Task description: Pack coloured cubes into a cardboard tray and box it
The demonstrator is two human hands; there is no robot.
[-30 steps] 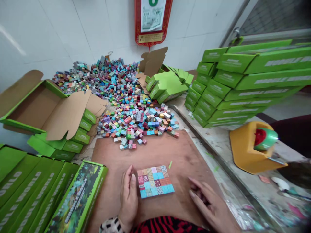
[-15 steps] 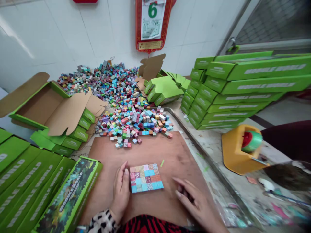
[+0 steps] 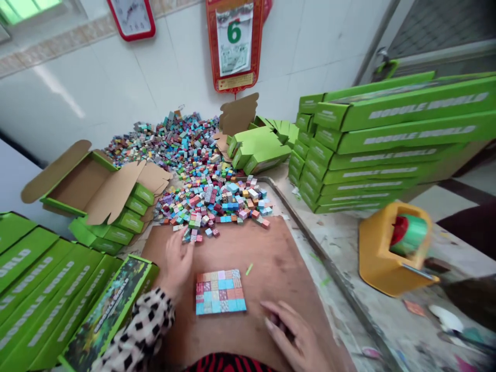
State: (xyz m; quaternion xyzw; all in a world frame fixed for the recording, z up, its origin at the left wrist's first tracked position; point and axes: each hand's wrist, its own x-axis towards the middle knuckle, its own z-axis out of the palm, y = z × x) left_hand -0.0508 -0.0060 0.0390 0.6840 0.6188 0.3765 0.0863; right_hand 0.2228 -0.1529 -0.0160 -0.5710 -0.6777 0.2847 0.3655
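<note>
one block panel [image 3: 220, 292] lies in neat rows on the board [image 3: 267, 248], seemingly complete, while loose blocks [image 3: 186, 150], too many to count, remain heaped beyond. of two hands, the left [image 3: 178, 261] reaches the heap's near edge, the right [image 3: 292, 336] curls loosely beside the panel; i can't tell if either grip holds anything. one tape dispenser [image 3: 374, 258] stands off to the right.

So the table [image 3: 337, 248]'s got a brown board [image 3: 217, 248] on it, block pile [image 3: 194, 155] behind, green boxes [image 3: 360, 150] and a yellow tape dispenser [image 3: 377, 248] on the right.
</note>
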